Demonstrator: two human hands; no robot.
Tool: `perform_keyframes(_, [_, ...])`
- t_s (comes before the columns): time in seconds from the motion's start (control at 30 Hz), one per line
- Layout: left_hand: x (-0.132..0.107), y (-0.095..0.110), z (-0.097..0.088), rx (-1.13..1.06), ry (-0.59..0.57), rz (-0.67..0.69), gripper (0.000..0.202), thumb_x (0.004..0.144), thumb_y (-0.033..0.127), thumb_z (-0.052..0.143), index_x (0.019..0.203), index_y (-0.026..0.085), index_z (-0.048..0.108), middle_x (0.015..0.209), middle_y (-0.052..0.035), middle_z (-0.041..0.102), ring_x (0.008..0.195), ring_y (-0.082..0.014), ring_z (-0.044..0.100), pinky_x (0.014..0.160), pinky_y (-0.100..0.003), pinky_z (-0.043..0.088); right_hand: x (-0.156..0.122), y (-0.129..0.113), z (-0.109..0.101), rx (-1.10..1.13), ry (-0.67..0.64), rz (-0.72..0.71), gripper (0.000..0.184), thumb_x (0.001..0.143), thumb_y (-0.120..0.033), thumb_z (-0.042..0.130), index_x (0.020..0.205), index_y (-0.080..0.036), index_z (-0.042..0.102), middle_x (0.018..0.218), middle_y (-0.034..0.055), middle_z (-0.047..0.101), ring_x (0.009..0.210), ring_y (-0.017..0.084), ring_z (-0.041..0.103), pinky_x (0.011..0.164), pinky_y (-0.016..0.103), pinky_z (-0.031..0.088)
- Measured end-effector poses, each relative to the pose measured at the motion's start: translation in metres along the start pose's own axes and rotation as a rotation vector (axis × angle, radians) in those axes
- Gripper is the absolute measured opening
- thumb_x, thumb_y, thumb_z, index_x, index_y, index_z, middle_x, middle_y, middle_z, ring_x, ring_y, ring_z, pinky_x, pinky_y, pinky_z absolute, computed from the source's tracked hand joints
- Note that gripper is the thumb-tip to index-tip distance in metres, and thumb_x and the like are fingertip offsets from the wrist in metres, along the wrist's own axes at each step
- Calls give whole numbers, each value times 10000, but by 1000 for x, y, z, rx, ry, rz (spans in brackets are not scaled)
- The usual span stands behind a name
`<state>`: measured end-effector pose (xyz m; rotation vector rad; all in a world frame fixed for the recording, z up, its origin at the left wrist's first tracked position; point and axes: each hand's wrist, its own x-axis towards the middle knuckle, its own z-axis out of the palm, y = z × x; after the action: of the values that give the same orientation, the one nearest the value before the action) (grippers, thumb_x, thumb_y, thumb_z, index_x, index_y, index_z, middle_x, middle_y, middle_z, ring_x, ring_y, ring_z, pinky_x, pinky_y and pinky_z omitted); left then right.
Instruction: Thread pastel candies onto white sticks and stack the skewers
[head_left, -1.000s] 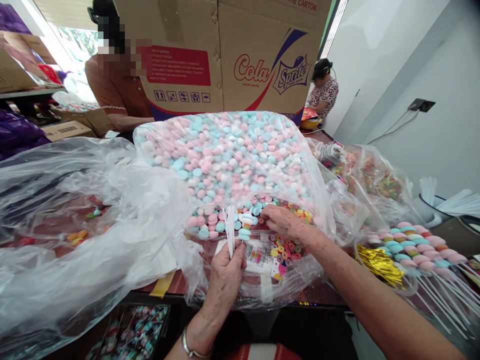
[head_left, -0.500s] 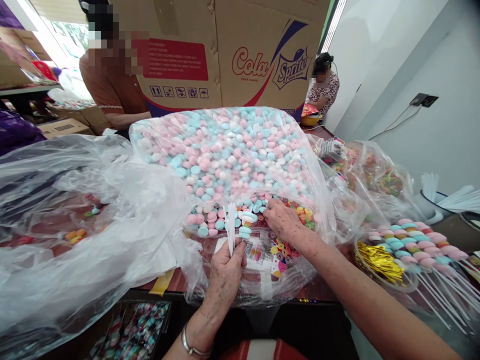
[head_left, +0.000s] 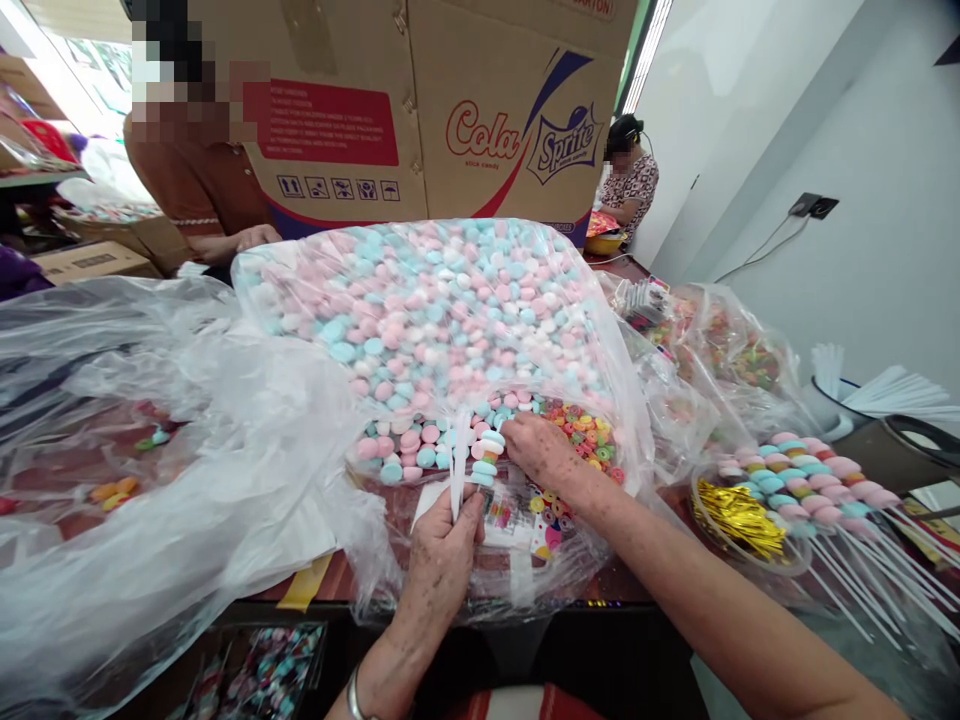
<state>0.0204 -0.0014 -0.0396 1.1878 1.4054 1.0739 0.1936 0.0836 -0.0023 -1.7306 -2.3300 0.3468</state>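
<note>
My left hand [head_left: 446, 540] is closed around a bundle of thin white sticks [head_left: 458, 460]. It also grips a candy skewer, on which blue and white marshmallows [head_left: 486, 468] are stacked with a gummy ring between them. Just right of the skewer is my right hand [head_left: 536, 450], fingers bent together; its fingertips are at the pile and what they hold is hidden. Pink, blue and white marshmallows [head_left: 409, 441] lie loose in front of both hands. Colourful gummy rings [head_left: 589, 435] lie beyond my right hand.
A big clear bag of marshmallows [head_left: 435, 300] stands before a Cola/Sprite carton [head_left: 495, 90]. Finished skewers [head_left: 817, 480] lie at right by a tub of gold ties [head_left: 739, 520]. Crumpled plastic [head_left: 225, 480] covers the left. Two people [head_left: 202, 190] are behind.
My right hand has drawn in closer to the skewer, and the skewer's top marshmallow sits straighter. My left hand keeps its grip. The whole view has shifted slightly.
</note>
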Motion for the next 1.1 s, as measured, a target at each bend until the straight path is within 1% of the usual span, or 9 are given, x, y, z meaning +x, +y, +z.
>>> perform_keyframes(0.07, [-2, 6, -1, 20, -45, 22, 280, 867, 446, 583, 794, 184, 653, 556, 50, 502, 498, -116, 389, 477, -231, 283, -1, 8, -7, 214, 53, 66, 213, 926, -171, 508, 926, -144, 719, 881, 84, 724, 819, 198, 661, 760, 308, 511])
perform_keyframes(0.13, [-4, 11, -1, 46, -75, 34, 264, 877, 416, 575, 765, 186, 642, 561, 50, 489, 521, -121, 391, 497, -235, 283, -4, 15, -13, 625, 79, 134, 212, 908, -274, 560, 964, -154, 725, 780, 38, 718, 660, 154, 642, 639, 274, 510])
perform_keyframes(0.23, [-5, 13, -1, 60, -105, 35, 261, 891, 405, 566, 759, 191, 637, 551, 57, 468, 517, -122, 374, 504, -240, 273, -9, 21, -17, 1213, 43, 220, 306, 766, -380, 737, 979, -160, 747, 719, 17, 721, 583, 135, 643, 574, 257, 518])
perform_keyframes(0.33, [-5, 9, 0, 46, -116, 25, 263, 898, 411, 564, 759, 198, 628, 543, 65, 450, 494, -117, 342, 491, -241, 254, -12, 18, -17, 1405, 18, 239, 354, 661, -385, 830, 932, -164, 778, 722, 27, 736, 614, 146, 677, 610, 273, 561])
perform_keyframes(0.53, [-3, 7, 1, 43, -122, 29, 260, 905, 401, 564, 751, 199, 618, 532, 70, 431, 487, -111, 318, 480, -239, 234, -12, 14, -15, 1520, 42, 246, 330, 624, -366, 866, 887, -180, 793, 701, 12, 731, 577, 123, 658, 602, 268, 584])
perform_keyframes(0.63, [-4, 12, 0, 46, -121, 24, 260, 902, 395, 563, 735, 200, 606, 532, 69, 429, 494, -113, 330, 489, -239, 250, -13, 14, -15, 1497, 38, 229, 327, 638, -372, 860, 905, -194, 801, 764, 20, 750, 612, 134, 672, 634, 293, 599])
perform_keyframes(0.83, [-6, 17, 0, 58, -127, 31, 273, 891, 398, 555, 707, 200, 592, 527, 64, 424, 512, -124, 336, 508, -247, 258, -18, 16, -17, 1202, 190, 96, 279, 754, -377, 770, 994, -239, 805, 1044, 36, 776, 915, 201, 709, 821, 343, 587])
perform_keyframes(1.0, [-5, 15, 0, 48, -121, 29, 264, 877, 407, 560, 760, 187, 647, 559, 56, 413, 554, -139, 351, 535, -252, 274, -21, 18, -12, 893, 298, -69, 212, 793, -279, 687, 966, -263, 810, 968, 23, 779, 904, 199, 701, 864, 351, 557])
perform_keyframes(1.1, [-5, 15, 0, 48, -105, 29, 269, 870, 418, 570, 786, 181, 666, 572, 50, 424, 571, -146, 371, 547, -253, 289, -24, 13, -4, 881, 335, -77, 228, 811, -299, 663, 987, -269, 805, 970, 26, 775, 891, 198, 701, 833, 341, 567])
